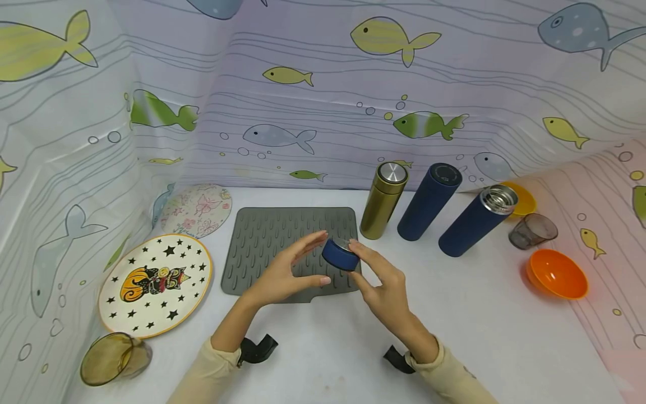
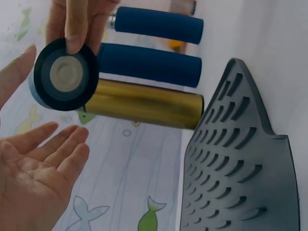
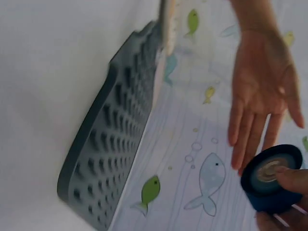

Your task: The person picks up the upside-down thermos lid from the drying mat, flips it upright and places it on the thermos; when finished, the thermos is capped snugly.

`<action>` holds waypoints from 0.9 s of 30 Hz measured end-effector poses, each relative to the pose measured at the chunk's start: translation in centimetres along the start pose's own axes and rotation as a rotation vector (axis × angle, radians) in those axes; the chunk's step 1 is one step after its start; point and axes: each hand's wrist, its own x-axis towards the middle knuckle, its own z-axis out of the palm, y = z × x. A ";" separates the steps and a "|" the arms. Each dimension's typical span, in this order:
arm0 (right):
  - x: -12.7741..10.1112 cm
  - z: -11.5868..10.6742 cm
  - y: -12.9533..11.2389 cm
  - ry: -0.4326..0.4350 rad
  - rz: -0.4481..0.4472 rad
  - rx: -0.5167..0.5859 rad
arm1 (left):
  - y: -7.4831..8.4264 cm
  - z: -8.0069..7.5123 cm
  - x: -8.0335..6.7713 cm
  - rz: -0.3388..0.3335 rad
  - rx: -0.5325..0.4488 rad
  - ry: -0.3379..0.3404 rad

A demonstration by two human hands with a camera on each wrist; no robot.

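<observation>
A blue flask lid (image 1: 340,255) is in my right hand (image 1: 387,286), pinched between thumb and fingers above the grey drying mat (image 1: 282,241). Its underside, with a pale round seal (image 2: 66,73), faces the left wrist camera. My left hand (image 1: 282,275) is just left of the lid, fingers and thumb spread apart, holding nothing; the right wrist view shows its palm (image 3: 262,86). Behind the mat's right side stand a gold flask (image 1: 379,210) and a blue flask (image 1: 426,207), both with lids on. A second blue flask (image 1: 469,227) has no lid, and its steel mouth shows.
Left of the mat lie a star-patterned plate (image 1: 187,280), a round floral board (image 1: 197,207) and an amber glass (image 1: 113,359). On the right are an orange bowl (image 1: 557,275), a smoky glass (image 1: 532,231) and a yellow bowl (image 1: 525,202). Fish-print curtain (image 1: 323,101) encloses the table.
</observation>
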 end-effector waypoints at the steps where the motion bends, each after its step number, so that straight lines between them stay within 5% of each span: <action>1: 0.1 -0.1 0.1 0.016 -0.076 -0.044 | 0.0 -0.1 0.0 -0.002 -0.014 -0.007; 7: 1.2 -0.4 1.0 0.049 -0.463 -0.249 | 0.1 -0.3 0.2 0.011 -0.060 -0.034; 13: 1.8 -0.5 1.8 0.029 -0.704 -0.378 | 0.3 -0.2 0.6 0.010 -0.074 -0.047; 21: 1.5 -0.4 2.2 -0.007 -0.819 -0.389 | 0.7 0.7 1.3 0.085 -0.041 -0.068; 27: 1.5 -0.6 2.1 0.011 -0.790 -0.390 | 0.8 1.5 1.9 0.115 0.012 -0.003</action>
